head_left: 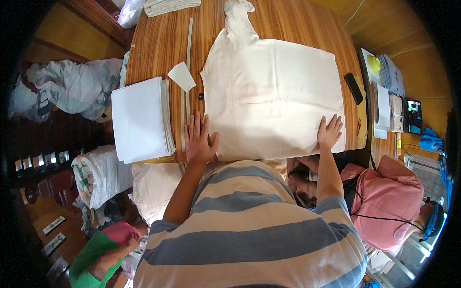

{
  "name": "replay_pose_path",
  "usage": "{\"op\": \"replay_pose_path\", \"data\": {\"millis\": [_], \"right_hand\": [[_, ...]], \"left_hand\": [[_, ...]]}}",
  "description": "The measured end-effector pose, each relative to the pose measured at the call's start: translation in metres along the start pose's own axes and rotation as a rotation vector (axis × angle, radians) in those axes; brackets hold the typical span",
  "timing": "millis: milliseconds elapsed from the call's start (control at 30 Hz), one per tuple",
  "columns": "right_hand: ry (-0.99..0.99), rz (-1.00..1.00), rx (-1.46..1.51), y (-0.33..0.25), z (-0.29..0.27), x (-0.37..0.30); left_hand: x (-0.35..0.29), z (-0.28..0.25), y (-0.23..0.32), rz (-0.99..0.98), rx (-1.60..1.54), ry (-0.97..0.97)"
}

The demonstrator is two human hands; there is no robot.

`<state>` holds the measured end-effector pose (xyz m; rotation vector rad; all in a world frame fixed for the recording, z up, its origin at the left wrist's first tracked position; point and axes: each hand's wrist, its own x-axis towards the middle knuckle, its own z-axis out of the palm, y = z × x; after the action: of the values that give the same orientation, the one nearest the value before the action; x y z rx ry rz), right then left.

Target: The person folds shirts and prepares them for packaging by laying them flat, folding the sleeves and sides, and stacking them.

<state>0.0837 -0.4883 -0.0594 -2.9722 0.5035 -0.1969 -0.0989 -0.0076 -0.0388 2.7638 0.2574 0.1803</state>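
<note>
A cream-coloured garment point(273, 91) lies spread on the wood-grain table point(297, 24), with a narrow sleeve-like part reaching toward the far side. My left hand point(200, 141) rests flat at its near left edge, fingers spread, partly on the table. On the garment's near right corner my right hand point(329, 132) lies palm down, fingers extended. Neither hand grips anything. Faint creases cross the cloth. A small black object point(201, 96) sticks out at the garment's left edge, and the rest of it cannot be made out.
Left of the garment are a stack of white sheets point(138, 120), a pale card point(181, 77) and a long thin strip point(189, 48). A black oblong object point(354, 89) lies at right. People in pink point(389, 197) and green point(91, 269) are close on either side.
</note>
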Motion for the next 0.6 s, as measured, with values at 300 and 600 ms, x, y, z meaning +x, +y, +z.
{"op": "replay_pose_path", "data": {"millis": [300,600], "right_hand": [[0.013,-0.009,0.008,0.002,-0.002,0.002],[0.000,-0.065,0.139,0.000,-0.003,-0.004]], "left_hand": [[0.002,-0.003,0.007,0.013,-0.048,0.079],[-0.006,-0.022,0.029,-0.011,-0.152,0.256]]}}
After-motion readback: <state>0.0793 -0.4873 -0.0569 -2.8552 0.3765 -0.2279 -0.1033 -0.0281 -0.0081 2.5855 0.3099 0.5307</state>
